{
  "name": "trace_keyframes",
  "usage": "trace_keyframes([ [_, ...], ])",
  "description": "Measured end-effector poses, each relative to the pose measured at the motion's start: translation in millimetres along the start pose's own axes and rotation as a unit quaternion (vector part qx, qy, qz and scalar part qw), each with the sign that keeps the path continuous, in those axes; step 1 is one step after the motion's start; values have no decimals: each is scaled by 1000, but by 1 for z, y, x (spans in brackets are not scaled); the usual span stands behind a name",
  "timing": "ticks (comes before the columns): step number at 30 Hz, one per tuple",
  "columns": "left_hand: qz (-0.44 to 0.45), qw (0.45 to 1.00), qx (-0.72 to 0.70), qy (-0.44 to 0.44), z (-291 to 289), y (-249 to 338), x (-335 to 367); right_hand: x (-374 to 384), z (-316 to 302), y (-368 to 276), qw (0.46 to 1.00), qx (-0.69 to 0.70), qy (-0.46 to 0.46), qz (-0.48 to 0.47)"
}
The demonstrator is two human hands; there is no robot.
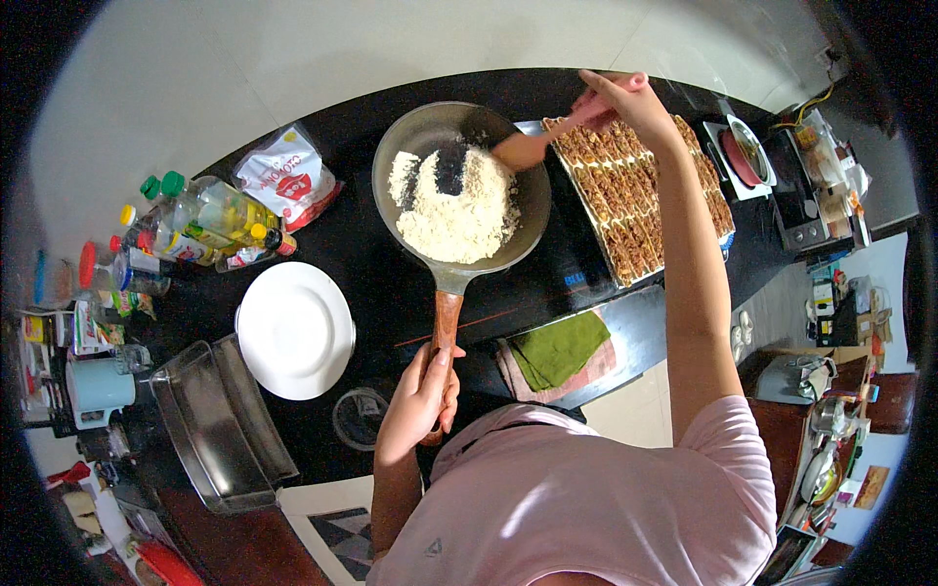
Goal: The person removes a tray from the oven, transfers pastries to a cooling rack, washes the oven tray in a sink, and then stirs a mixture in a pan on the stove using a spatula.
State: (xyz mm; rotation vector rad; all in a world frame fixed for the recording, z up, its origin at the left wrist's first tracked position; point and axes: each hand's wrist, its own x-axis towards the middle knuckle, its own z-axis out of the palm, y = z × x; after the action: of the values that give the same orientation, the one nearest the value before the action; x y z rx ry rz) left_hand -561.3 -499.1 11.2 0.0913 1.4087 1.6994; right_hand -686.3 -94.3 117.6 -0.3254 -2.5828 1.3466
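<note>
A grey frying pan (pixel 383 186) with a wooden handle stands on the black cooktop, and pale crumbly powder (pixel 452 223) lies spread in it. My left hand (pixel 423 397) is closed round the pan's handle. In my right hand (pixel 625 98) is a pink spatula (pixel 528 146), gripped by its handle, its head slightly blurred at the pan's upper right rim, beside the powder. Dark bare patches of the pan's bottom show between the powder near its far side. Beneath my right forearm lies a tray of brown-topped food strips (pixel 611 195), partly hidden by that arm.
Left of the pan are a white and red bag (pixel 285 176), several bottles (pixel 210 210), white plates (pixel 295 330) and a metal sink (pixel 220 420). Folded green cloth (pixel 557 350) lies at the counter's front edge. A red-and-white lidded pot (pixel 745 158) is at the far right.
</note>
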Motion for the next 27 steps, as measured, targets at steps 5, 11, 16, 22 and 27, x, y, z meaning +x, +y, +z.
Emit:
trace_keyframes([
  [5, -22, 999, -47, 7, 4, 1, -1, -43, 1, 26, 989, 84, 21, 124],
  [11, -29, 999, -29, 26, 18, 8, -5, -105, 51, 55, 939, 241, 74, 232],
  [16, -21, 999, 2, 37, 33, 11, -6, -135, 103, 53, 866, 388, 125, 288],
  [22, -17, 999, 1, 38, 31, 7, -6, -116, 136, 42, 798, 533, 160, 233],
  [27, -27, 997, -61, 31, 16, 4, -1, -109, 119, -1, 908, 371, 179, 78],
])
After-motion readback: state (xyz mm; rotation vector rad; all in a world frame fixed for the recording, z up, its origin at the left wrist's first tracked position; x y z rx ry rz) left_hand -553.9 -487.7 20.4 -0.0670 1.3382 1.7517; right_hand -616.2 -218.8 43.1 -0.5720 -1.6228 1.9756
